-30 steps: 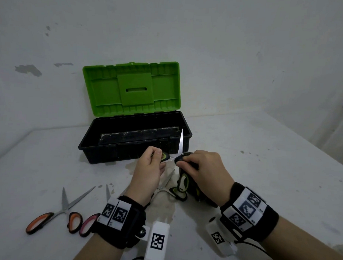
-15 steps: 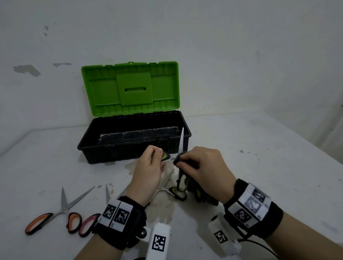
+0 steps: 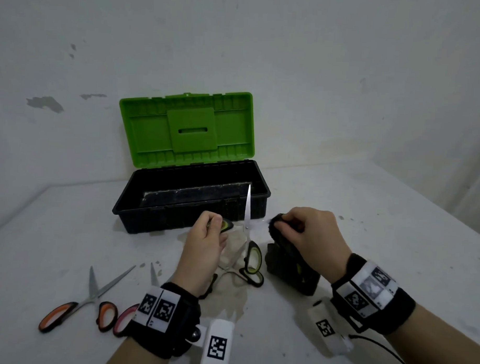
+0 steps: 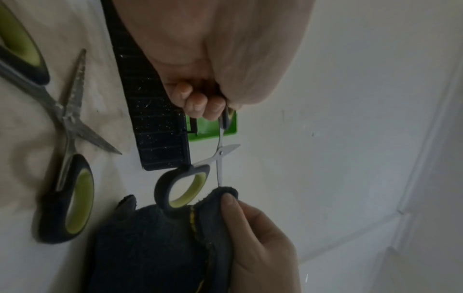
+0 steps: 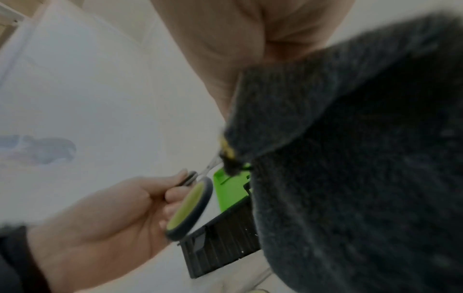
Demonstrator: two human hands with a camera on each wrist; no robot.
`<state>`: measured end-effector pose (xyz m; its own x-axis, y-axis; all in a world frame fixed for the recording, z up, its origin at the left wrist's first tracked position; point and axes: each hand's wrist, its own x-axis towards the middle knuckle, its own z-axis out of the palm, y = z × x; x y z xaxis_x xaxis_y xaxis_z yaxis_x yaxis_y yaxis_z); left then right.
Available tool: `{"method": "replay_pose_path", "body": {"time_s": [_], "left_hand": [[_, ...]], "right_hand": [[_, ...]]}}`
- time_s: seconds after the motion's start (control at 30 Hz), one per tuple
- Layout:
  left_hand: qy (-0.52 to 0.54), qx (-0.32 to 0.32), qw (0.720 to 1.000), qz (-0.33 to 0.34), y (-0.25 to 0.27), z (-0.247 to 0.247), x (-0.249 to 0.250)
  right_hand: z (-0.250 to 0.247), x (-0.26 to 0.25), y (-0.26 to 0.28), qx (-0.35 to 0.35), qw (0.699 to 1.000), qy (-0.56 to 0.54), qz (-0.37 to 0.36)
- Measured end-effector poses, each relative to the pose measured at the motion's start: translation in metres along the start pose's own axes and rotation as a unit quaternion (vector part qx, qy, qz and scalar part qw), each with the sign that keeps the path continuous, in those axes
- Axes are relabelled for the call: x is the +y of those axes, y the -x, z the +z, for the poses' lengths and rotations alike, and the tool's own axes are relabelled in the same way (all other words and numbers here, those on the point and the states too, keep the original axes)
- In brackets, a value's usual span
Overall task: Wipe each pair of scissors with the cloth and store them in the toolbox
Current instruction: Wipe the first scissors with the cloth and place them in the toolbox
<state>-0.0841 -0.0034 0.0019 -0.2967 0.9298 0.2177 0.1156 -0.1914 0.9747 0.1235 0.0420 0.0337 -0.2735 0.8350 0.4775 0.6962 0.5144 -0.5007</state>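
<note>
My left hand (image 3: 207, 235) grips one handle of green-and-black scissors (image 3: 248, 209) spread wide in front of the toolbox (image 3: 123, 205). One blade points straight up; the free handle (image 3: 254, 258) hangs down. My right hand (image 3: 307, 233) pinches a dark cloth (image 3: 278, 224) at the tip of the other blade. The left wrist view shows that blade (image 4: 219, 170) meeting the cloth's (image 4: 162, 247) top edge. In the right wrist view the cloth (image 5: 363, 158) fills the right side, with the gripped handle (image 5: 190, 206) beside it.
The toolbox has a black base and its green lid (image 3: 186, 128) stands open against the wall. A second green-handled pair (image 3: 252, 277) lies spread on the table under my hands. Orange-handled scissors (image 3: 88, 299) and a pink-handled pair (image 3: 122, 319) lie at the front left.
My right hand has slid the cloth to the right along the blade, out to its tip. The hanging handle now shows. The left hand has kept its grip.
</note>
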Motion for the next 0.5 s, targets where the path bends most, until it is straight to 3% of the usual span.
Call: {"method": "replay_pose_path", "body": {"time_s": [0.17, 0.5], "left_hand": [[0.062, 0.020, 0.997, -0.044, -0.006, -0.005, -0.001], [0.198, 0.026, 0.973, -0.117, -0.001, 0.001, 0.005]], "right_hand": [[-0.006, -0.006, 0.006, -0.007, 0.996, -0.090, 0.025], [0.012, -0.023, 0.013, -0.191, 0.960, -0.196, 0.057]]}}
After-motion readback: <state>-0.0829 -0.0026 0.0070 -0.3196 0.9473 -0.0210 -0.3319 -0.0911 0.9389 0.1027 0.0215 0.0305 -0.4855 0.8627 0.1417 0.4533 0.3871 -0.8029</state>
